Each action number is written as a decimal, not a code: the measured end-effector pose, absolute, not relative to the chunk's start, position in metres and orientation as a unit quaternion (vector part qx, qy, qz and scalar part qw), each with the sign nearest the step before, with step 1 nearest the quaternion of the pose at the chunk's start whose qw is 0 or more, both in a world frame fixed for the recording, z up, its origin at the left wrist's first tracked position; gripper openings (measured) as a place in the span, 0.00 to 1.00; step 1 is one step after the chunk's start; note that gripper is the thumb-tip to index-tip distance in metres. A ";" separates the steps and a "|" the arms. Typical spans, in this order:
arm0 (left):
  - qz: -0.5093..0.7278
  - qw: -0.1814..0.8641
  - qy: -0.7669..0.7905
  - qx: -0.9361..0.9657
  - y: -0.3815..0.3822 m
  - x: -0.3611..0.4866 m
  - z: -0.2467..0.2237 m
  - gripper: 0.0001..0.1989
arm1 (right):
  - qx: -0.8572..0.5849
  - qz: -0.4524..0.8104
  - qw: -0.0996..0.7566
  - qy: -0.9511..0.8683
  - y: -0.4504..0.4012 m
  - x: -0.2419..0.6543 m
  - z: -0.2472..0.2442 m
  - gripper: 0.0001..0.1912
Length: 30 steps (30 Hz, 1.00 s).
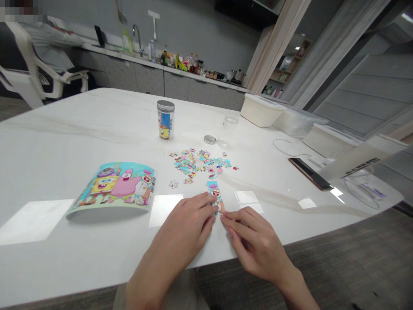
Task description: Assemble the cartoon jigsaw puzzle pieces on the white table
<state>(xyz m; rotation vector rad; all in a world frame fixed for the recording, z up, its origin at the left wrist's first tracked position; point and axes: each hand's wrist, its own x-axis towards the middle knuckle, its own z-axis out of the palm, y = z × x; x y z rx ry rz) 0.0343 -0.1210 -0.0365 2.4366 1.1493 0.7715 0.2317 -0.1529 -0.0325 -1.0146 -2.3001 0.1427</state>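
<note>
A narrow strip of joined puzzle pieces lies on the white table near its front edge. My left hand rests its fingertips on the strip's left side, fingers close together. From the right, my right hand touches the strip's lower right edge with fingers pinched; whatever sits between them is too small to name. Beyond the strip is a loose spread of colourful puzzle pieces. To the left, a curved picture sheet shows cartoon figures. A few pieces lie apart, nearer my left hand.
Behind the pieces stand a lidded jar and a clear jar, with a metal lid between them. A phone, cables and storage boxes are on the right. A person sits at the far left.
</note>
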 end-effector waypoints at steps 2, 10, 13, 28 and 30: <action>0.272 0.167 0.405 0.857 -0.121 0.034 -0.037 0.14 | -0.382 0.056 0.306 -0.870 -0.153 0.232 -0.032 0.19; 0.268 0.162 0.404 0.860 -0.121 0.034 -0.038 0.14 | -0.389 0.053 0.289 -0.873 -0.150 0.232 -0.031 0.19; 0.272 0.158 0.403 0.859 -0.121 0.033 -0.039 0.14 | -0.392 0.054 0.287 -0.872 -0.151 0.231 -0.031 0.18; 0.278 0.159 0.392 0.862 -0.121 0.033 -0.040 0.13 | -0.429 0.069 0.294 -0.851 -0.151 0.231 -0.033 0.15; 0.281 0.159 0.389 0.863 -0.120 0.034 -0.040 0.13 | -0.430 0.074 0.295 -0.850 -0.152 0.232 -0.034 0.14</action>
